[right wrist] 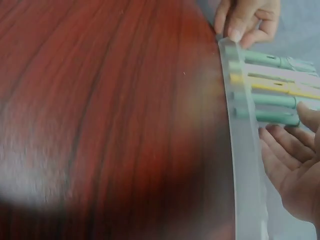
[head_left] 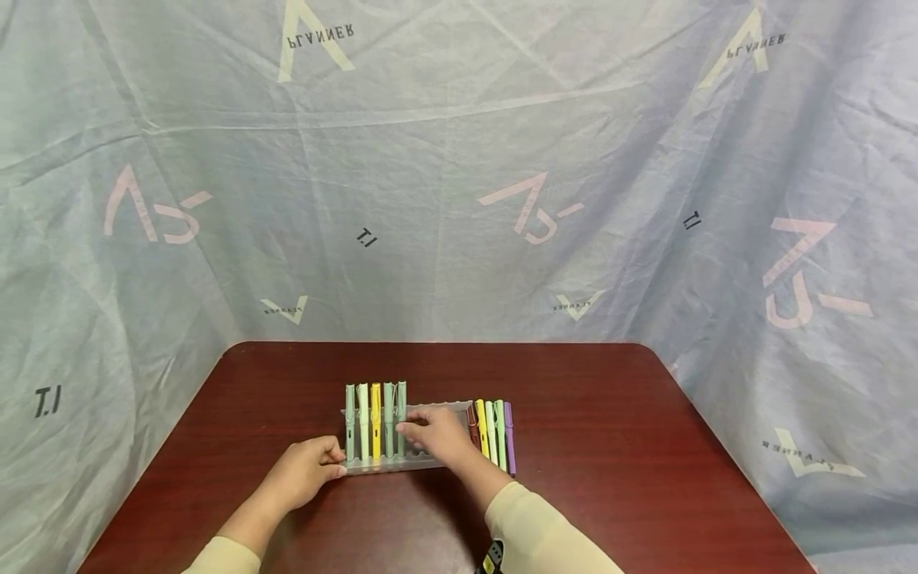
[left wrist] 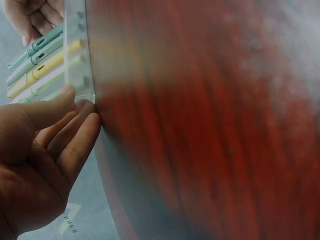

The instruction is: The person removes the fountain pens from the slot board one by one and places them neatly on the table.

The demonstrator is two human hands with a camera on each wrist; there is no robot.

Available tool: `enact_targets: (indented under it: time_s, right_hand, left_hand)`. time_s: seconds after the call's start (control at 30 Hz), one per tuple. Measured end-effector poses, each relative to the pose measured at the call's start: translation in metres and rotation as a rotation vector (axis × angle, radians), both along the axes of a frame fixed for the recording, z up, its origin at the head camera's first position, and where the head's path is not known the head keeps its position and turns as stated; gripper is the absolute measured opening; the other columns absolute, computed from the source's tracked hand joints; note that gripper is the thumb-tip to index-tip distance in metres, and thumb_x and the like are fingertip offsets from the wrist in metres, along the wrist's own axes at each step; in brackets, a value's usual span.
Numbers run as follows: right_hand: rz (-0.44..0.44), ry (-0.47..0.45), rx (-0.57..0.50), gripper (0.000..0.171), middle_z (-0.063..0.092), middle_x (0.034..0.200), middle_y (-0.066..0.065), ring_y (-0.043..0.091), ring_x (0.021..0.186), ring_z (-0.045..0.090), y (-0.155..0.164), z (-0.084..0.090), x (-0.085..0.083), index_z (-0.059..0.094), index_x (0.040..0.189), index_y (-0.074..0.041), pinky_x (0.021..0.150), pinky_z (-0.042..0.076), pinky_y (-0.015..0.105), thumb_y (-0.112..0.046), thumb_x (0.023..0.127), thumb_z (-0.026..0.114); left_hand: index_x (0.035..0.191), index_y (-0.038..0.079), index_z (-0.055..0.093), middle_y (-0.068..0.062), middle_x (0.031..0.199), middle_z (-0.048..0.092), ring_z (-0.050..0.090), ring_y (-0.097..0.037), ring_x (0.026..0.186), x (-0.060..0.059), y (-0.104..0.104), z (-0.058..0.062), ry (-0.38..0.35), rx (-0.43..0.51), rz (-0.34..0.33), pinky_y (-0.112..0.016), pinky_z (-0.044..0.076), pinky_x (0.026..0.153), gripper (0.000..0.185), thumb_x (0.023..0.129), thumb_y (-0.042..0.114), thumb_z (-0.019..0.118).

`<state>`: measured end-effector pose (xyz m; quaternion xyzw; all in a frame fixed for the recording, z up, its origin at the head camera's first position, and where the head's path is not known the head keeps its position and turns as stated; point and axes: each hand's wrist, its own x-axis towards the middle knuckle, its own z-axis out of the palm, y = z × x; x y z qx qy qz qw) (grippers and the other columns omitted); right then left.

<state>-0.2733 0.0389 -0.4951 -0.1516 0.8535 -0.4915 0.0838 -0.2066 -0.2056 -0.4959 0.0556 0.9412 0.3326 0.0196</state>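
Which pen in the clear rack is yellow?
The middle pen of five in the clear rack, the only yellow one there, with two on each side.

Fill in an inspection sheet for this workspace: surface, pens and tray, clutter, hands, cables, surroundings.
Surface: dark red wood-grain table, far corners rounded.
Pens and tray: clear tray bearing five pens, the middle one yellow, the others green shades; five more pens lie side by side at its right end, the outermost purple.
Clutter: black object by the right sleeve, cut off by the frame; identity unclear.
Left hand: pinches the tray's left end.
Right hand: at the rightmost pen on the tray; grip unclear.
Cables: nothing seen.
Surroundings: grey printed cloth behind and at both sides.
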Motion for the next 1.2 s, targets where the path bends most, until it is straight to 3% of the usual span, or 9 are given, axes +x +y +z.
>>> enact_targets:
  time_s: [0.27, 0.37, 0.47, 0.57, 0.7, 0.87, 1.2]
  right_hand:
    - [-0.047, 0.026, -0.011, 0.018, 0.066, 0.078, -0.002, 0.016, 0.067, 0.065, -0.004, -0.005, 0.002, 0.068, 0.097, -0.011, 0.056, 0.048, 0.025, -0.027, 0.091, 0.071]
    - [-0.043, 0.048, -0.038, 0.017, 0.069, 0.085, -0.002, 0.017, 0.072, 0.068, -0.001, -0.003, 0.003, 0.066, 0.099, -0.013, 0.06, 0.049, 0.027, -0.029, 0.093, 0.069]
    - [-0.018, 0.054, -0.139, 0.019, 0.073, 0.095, 0.003, 0.021, 0.08, 0.071, 0.002, 0.002, 0.005, 0.064, 0.104, -0.011, 0.069, 0.054, 0.031, -0.028, 0.095, 0.066]
    - [0.032, -0.01, -0.305, 0.019, 0.073, 0.102, 0.014, 0.031, 0.087, 0.072, 0.005, 0.004, 0.006, 0.061, 0.11, -0.006, 0.077, 0.057, 0.043, -0.02, 0.097, 0.063]
    - [0.088, -0.112, -0.425, 0.024, 0.071, 0.103, 0.024, 0.041, 0.092, 0.07, 0.008, -0.001, 0.008, 0.056, 0.117, 0.002, 0.079, 0.056, 0.05, -0.013, 0.098, 0.06]
    - [0.128, -0.172, -0.463, 0.03, 0.069, 0.106, 0.029, 0.045, 0.096, 0.068, 0.015, -0.01, 0.009, 0.051, 0.12, 0.012, 0.081, 0.057, 0.043, -0.009, 0.099, 0.057]
    - [0.125, -0.198, -0.496, 0.027, 0.065, 0.11, 0.034, 0.047, 0.099, 0.066, 0.03, -0.017, 0.006, 0.048, 0.117, 0.015, 0.083, 0.056, 0.043, -0.006, 0.1, 0.053]
  left_hand:
    - [0.078, 0.018, 0.058, 0.007, 0.086, 0.073, 0.062, -0.006, 0.077, 0.0, 0.001, -0.001, 0.007, -0.005, 0.001, -0.029, 0.044, 0.068, 0.02, 0.083, 0.011, 0.076]
    - [0.079, 0.018, 0.059, 0.005, 0.09, 0.074, 0.065, -0.008, 0.08, 0.0, 0.001, -0.001, 0.012, 0.001, -0.008, -0.03, 0.046, 0.068, 0.019, 0.084, 0.011, 0.076]
    - [0.08, 0.017, 0.059, 0.004, 0.092, 0.074, 0.066, -0.009, 0.082, -0.001, 0.0, -0.001, 0.014, 0.003, -0.011, -0.03, 0.047, 0.068, 0.018, 0.084, 0.011, 0.075]
    - [0.08, 0.017, 0.059, 0.004, 0.091, 0.074, 0.065, -0.009, 0.08, -0.001, 0.0, -0.001, 0.014, 0.005, -0.012, -0.03, 0.046, 0.067, 0.017, 0.084, 0.011, 0.075]
    - [0.08, 0.017, 0.059, 0.006, 0.086, 0.073, 0.06, -0.007, 0.074, 0.0, 0.0, -0.001, 0.004, 0.004, -0.007, -0.029, 0.043, 0.066, 0.018, 0.084, 0.011, 0.075]
    - [0.079, 0.018, 0.059, 0.008, 0.081, 0.071, 0.054, -0.007, 0.069, -0.001, 0.001, -0.002, 0.002, 0.001, -0.003, -0.027, 0.041, 0.065, 0.018, 0.084, 0.011, 0.075]
    - [0.078, 0.018, 0.059, 0.008, 0.083, 0.072, 0.06, -0.006, 0.074, -0.001, 0.0, -0.002, 0.014, 0.005, -0.001, -0.028, 0.043, 0.067, 0.019, 0.083, 0.011, 0.076]
